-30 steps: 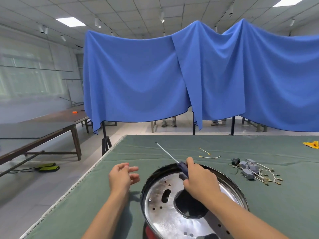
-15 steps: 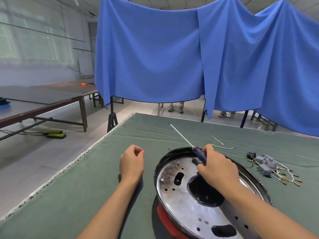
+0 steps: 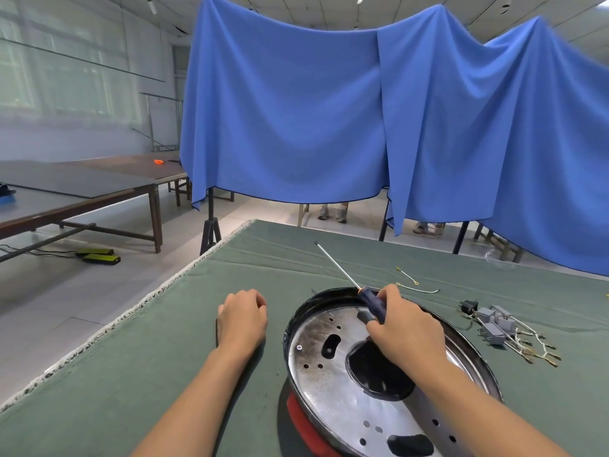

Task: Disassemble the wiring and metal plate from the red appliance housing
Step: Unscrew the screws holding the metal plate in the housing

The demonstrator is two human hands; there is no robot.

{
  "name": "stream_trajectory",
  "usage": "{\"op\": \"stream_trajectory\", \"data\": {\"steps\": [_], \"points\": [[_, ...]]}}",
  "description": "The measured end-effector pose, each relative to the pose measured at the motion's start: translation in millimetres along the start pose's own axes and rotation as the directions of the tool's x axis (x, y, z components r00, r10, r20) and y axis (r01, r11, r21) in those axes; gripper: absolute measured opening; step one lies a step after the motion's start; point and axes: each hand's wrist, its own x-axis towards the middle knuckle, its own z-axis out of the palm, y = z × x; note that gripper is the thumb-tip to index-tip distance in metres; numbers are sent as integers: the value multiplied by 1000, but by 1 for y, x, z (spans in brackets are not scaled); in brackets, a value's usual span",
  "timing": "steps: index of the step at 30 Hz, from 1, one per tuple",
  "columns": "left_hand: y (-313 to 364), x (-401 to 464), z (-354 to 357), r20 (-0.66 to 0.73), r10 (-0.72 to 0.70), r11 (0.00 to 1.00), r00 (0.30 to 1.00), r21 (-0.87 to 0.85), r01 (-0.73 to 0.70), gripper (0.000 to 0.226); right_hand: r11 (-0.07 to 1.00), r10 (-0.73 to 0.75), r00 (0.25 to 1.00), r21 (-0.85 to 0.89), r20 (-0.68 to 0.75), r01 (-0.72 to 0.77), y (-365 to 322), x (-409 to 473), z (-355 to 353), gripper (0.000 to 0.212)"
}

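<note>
The red appliance housing [image 3: 301,420] is seen lying on a table covered with green cloth [image 3: 131,374], near the lower edge of the view, with only a strip of its red wall visible under a black rim. Its upturned face is covered by a round metal plate [image 3: 333,390], pierced by a large central hole, several slots and small holes, and one screw [image 3: 299,347] is seen near the plate's left edge. The dark handle of a screwdriver [image 3: 370,301] is grasped by the right hand [image 3: 407,334] above the plate, with the shaft pointed up and away to the far left. The left hand [image 3: 242,319] is rested on the cloth just left of the housing, clenched into a loose fist with nothing held. To the right, well apart from the housing, a bundle of grey connectors and wiring [image 3: 504,331] is laid on the cloth, and two loose wires [image 3: 417,288] are seen beyond the plate. A blue curtain [image 3: 329,110] is hung behind the table.
</note>
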Motion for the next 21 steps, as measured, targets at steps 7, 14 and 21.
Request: {"op": "stream_trajectory", "data": {"steps": [7, 14, 21], "points": [[2, -2, -1, 15, 9, 1000, 1000, 29, -9, 30, 1000, 11, 1000, 20, 1, -11, 2, 0, 1, 23], [22, -22, -37, 127, -124, 926, 984, -341, 161, 12, 998, 25, 1000, 64, -4, -25, 1, 1, -4, 22], [61, -71, -70, 452, -36, 952, 891, -256, 168, 22, 965, 68, 997, 257, -45, -54, 5, -7, -20, 23]]}}
